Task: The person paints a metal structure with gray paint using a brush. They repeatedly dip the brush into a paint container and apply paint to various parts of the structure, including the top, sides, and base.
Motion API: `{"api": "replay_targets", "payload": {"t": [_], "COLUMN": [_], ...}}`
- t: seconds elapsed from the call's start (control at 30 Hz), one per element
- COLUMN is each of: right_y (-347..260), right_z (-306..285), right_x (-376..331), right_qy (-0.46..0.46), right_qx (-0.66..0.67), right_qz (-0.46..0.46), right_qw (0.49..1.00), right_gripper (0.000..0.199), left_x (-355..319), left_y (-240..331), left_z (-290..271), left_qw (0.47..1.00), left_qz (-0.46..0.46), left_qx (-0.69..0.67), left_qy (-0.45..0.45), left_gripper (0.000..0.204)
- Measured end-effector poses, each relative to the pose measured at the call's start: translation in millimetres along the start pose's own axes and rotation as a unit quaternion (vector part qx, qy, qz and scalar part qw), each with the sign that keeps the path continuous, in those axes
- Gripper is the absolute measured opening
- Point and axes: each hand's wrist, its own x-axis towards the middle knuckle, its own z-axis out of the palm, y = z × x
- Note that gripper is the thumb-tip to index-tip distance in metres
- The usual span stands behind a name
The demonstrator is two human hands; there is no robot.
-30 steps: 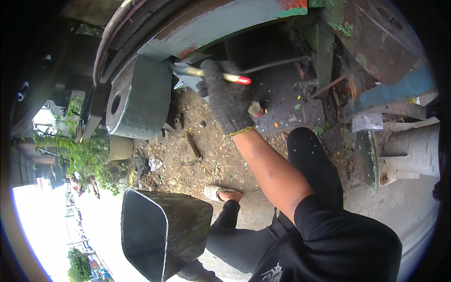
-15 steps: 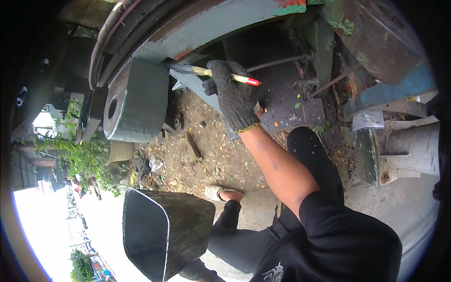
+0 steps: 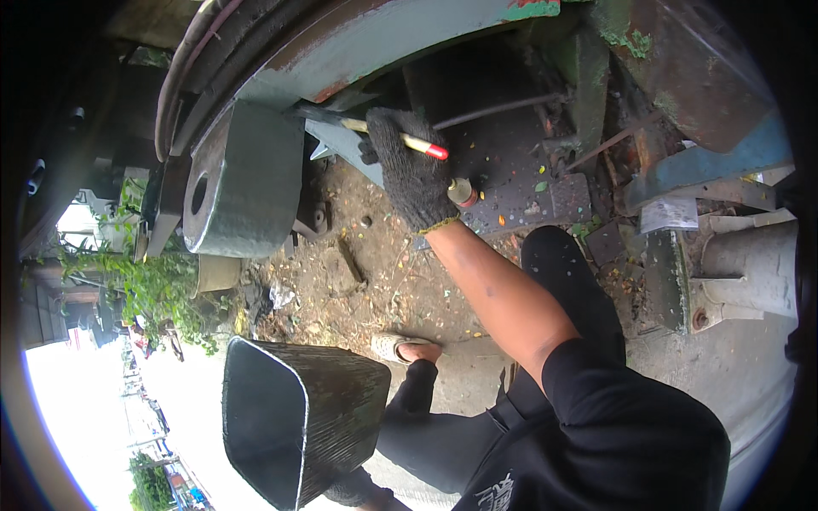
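The right hand (image 3: 413, 170), in a dark knitted work glove with a yellowish cuff, reaches up into the upper middle of the frame, its bare forearm running down toward the lower right. Its fingers (image 3: 383, 136) are curled shut around a thin brush handle (image 3: 417, 143), pale yellow with a red tip. The handle crosses the top of the glove at a slant: the red tip pokes out on the right side of the knuckles, and the pale shaft comes out on the left side of the fingers, heading up and left toward the grey-green curved metal body (image 3: 366, 43) that arches across the top of the frame. The working end is hidden in shadow against that metal, so how it meets the surface cannot be told. Just below and right of the glove, near the wrist, sits a small round brownish piece (image 3: 463, 193), perhaps a can or cap; the view is too poor to say.

Left of the hand hangs a heavy grey cylindrical block (image 3: 243, 183) with a round hole in its face. Beneath both lies dirt ground (image 3: 358, 281) strewn with paint flecks and scraps.

In the lower left, a black rectangular container (image 3: 294, 417) with an open mouth tilts toward the camera. The left hand appears to be under it at the bottom edge, mostly hidden, so its grip cannot be told. A sandalled foot (image 3: 405, 347) rests just right of the container's top.
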Motion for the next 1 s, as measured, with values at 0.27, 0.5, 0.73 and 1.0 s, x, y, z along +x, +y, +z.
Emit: {"api": "replay_targets", "payload": {"t": [0.27, 0.5, 0.73, 1.0], "right_y": [12, 18, 7, -10], "right_z": [4, 1, -2, 2], "right_x": [-5, -9, -7, -5], "right_qy": [0.023, 0.031, 0.008, -0.025], "right_qx": [-0.092, 0.121, 0.044, -0.094], "right_qz": [-0.019, 0.088, 0.101, -0.001], "right_qw": [0.995, 0.988, 0.994, 0.995], "right_gripper": [0.025, 0.025, 0.023, 0.023], "left_x": [-2, -4, -5, -5], "left_y": [0, -2, 0, 0], "left_z": [0, 1, 0, -1], "left_qw": [1.0, 1.0, 1.0, 1.0], "left_qz": [-0.001, -0.005, -0.004, -0.004], "left_qx": [0.002, 0.006, 0.005, 0.009], "left_qy": [-0.003, -0.009, -0.012, -0.015], "left_gripper": [0.061, 0.062, 0.063, 0.064]}}
